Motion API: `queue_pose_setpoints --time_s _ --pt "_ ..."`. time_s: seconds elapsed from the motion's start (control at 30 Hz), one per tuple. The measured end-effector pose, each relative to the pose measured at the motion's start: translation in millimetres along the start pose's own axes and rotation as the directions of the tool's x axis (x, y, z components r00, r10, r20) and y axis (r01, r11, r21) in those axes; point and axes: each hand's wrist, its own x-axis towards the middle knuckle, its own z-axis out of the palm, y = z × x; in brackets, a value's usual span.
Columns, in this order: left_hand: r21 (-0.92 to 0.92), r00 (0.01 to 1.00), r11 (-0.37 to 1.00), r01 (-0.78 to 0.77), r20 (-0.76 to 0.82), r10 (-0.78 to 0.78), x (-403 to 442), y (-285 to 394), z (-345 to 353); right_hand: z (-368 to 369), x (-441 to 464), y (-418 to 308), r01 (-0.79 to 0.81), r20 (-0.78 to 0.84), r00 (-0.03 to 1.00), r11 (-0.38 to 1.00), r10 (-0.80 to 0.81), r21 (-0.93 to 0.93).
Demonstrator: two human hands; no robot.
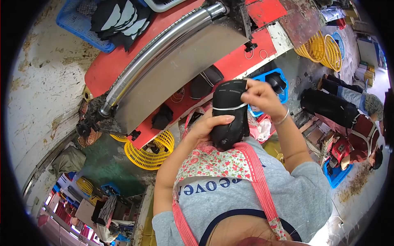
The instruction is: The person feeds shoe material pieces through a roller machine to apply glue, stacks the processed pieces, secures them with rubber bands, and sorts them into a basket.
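My left hand is wrapped round the lower part of a black bundle of flat, layered pieces, its thumb lying across the front. A pale rubber band runs across the bundle's middle. At the bundle's upper right edge, my right hand is closed with its fingertips at the end of the band. The bundle is held in front of the floral apron. Its back side is hidden.
Ahead is a red work table with a metal roller and curved plate. Dark banded bundles lie below the plate. Around stand a blue crate, yellow baskets and a blue basket. A co-worker is at right.
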Motion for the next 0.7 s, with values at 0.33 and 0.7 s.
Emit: queue_pose_setpoints --time_s 0.33,0.7 --pt "0.343 0.985 0.939 0.013 0.157 -0.071 21 35 8 -39 -7 -49 0.197 0.272 0.961 0.831 -0.057 -0.521" --pt "0.526 0.924 0.849 -0.046 0.346 -0.164 20 36 48 -117 29 -31 0.173 -0.752 0.44 0.868 -0.492 -0.466"
